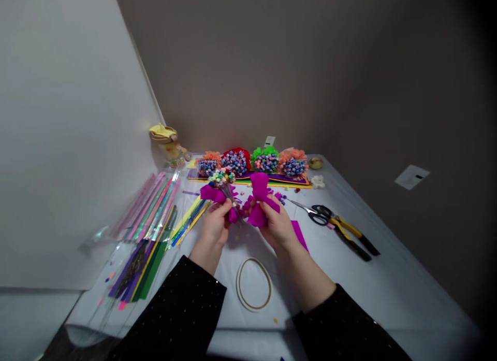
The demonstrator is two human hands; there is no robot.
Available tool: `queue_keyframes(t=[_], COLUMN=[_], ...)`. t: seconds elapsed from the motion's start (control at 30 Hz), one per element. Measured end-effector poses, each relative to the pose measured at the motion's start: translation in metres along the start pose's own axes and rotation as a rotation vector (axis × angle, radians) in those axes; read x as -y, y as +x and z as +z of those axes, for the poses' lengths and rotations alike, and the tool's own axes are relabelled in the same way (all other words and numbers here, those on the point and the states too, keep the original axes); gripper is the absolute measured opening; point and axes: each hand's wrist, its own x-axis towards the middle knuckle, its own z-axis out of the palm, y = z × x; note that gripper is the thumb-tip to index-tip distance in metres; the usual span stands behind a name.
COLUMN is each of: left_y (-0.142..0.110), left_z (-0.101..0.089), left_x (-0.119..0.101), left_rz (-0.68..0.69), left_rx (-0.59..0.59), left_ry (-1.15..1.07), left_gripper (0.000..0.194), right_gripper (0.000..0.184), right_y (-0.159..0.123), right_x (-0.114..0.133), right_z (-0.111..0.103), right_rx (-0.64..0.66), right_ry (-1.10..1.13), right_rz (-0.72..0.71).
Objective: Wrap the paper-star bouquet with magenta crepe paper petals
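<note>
My left hand is closed around the stem of a small bouquet of coloured beads on thin wires, wrapped at its base in magenta crepe paper. My right hand pinches a folded strip of magenta crepe paper that stands up between the two hands. Both hands hover just above the white table, close together. Black sleeves cover my forearms.
Several finished bead bouquets line the back wall on coloured sheets. Scissors and yellow-handled pliers lie to the right. Packets of coloured paper strips lie on the left. A wire hoop lies near me, and a small figurine stands in the corner.
</note>
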Motion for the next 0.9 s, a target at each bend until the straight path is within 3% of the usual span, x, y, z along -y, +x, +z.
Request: queue_keyframes(t=[0.23, 0.4, 0.63, 0.9], left_y=[-0.004, -0.005, -0.012, -0.015], left_z=[-0.003, -0.004, -0.002, 0.0], left_x=[0.019, 0.034, 0.021, 0.017], left_rz=[0.064, 0.214, 0.31, 0.214], left_rx=[0.12, 0.096, 0.099, 0.131], left_ry=[0.121, 0.218, 0.494, 0.495], left_gripper=[0.021, 0.016, 0.019, 0.03], right_gripper=[0.016, 0.011, 0.016, 0.022], right_y=[-0.01, -0.016, -0.017, -0.016], right_x=[-0.01, -0.016, -0.016, -0.016], right_z=[0.002, 0.007, 0.008, 0.009], right_rx=[-0.001, -0.141, -0.18, -0.132], right_ry=[-0.632, -0.795, -0.701, -0.54], right_rz=[-0.331, -0.487, -0.394, -0.203])
